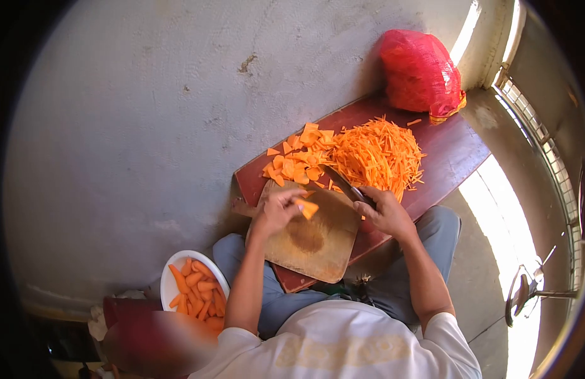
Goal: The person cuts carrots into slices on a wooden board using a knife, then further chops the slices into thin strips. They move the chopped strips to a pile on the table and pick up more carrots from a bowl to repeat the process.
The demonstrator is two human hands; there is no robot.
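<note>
Over the left part of a worn wooden cutting board (333, 243), my left hand (276, 211) pinches a flat carrot slice (308, 209) between its fingers. My right hand (387, 211) is wrapped round the dark handle of a knife (344, 183), whose blade points up and left past the board's top edge. Beyond the board lies a loose pile of carrot slices (295, 158). Right of those rises a big heap of thin carrot strips (381, 155), close to the knife and my right hand.
The board rests on a low dark-red bench (447, 151) against a grey wall (153, 126). A red plastic bag (422, 76) stands at its far end. Whole carrots (201, 290) fill a white basin (168, 284) at lower left. My legs flank the bench's near end.
</note>
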